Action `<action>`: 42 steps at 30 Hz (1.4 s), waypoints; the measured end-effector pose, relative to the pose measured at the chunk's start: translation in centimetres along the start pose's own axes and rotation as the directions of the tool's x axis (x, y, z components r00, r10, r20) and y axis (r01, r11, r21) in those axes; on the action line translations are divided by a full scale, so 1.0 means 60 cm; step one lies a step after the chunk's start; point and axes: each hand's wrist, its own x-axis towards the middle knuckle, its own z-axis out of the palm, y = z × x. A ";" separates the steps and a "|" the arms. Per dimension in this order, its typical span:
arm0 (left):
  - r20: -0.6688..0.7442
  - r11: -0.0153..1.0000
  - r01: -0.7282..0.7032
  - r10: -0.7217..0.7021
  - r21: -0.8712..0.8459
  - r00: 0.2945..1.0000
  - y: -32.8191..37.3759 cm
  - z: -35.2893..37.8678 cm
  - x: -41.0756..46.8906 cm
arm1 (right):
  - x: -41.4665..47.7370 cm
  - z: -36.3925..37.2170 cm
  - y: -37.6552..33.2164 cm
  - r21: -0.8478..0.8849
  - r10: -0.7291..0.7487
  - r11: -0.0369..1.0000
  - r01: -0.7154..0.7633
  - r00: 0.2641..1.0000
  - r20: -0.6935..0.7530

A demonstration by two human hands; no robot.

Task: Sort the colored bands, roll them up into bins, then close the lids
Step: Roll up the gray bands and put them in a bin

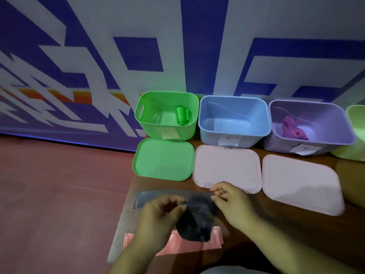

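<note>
Both hands pinch one grey band [194, 220] just above the desk [276, 234].
The left hand [160, 218] and right hand [231, 202] each curl their fingers on it; one end lies flat beyond the left hand and the rest hangs beneath both. One pink band [177, 244] lies under the hands. Past the fingertips lie three lids: one green lid [164, 159] and two pink lids [227, 167]. Beyond these stand four open bins: a green bin [150, 123] holding one green roll [182, 116], a blue bin [233, 135], a purple bin [335, 125] holding one purple band [292, 129], and a pale green bin [355, 119] far right.

Green bin [150, 129], blue bin [209, 135]; band [195, 220] seemingly grey.
</note>
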 end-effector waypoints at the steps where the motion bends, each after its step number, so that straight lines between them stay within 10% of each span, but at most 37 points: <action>1: 0.001 1.000 -0.009 0.009 -0.013 1.000 0.005 0.002 -0.005 | -0.006 -0.008 -0.008 0.025 -0.019 0.999 0.019 1.000 -0.010; 24: 0.101 0.818 -0.574 0.569 0.039 0.816 0.139 0.078 -0.088 | -0.195 -0.237 -0.150 0.361 -0.135 0.914 0.185 0.978 -0.158; 42: 0.066 0.786 -0.613 0.618 -0.083 0.783 0.226 0.267 -0.165 | -0.292 -0.422 -0.098 0.389 -0.262 0.881 0.269 0.962 -0.072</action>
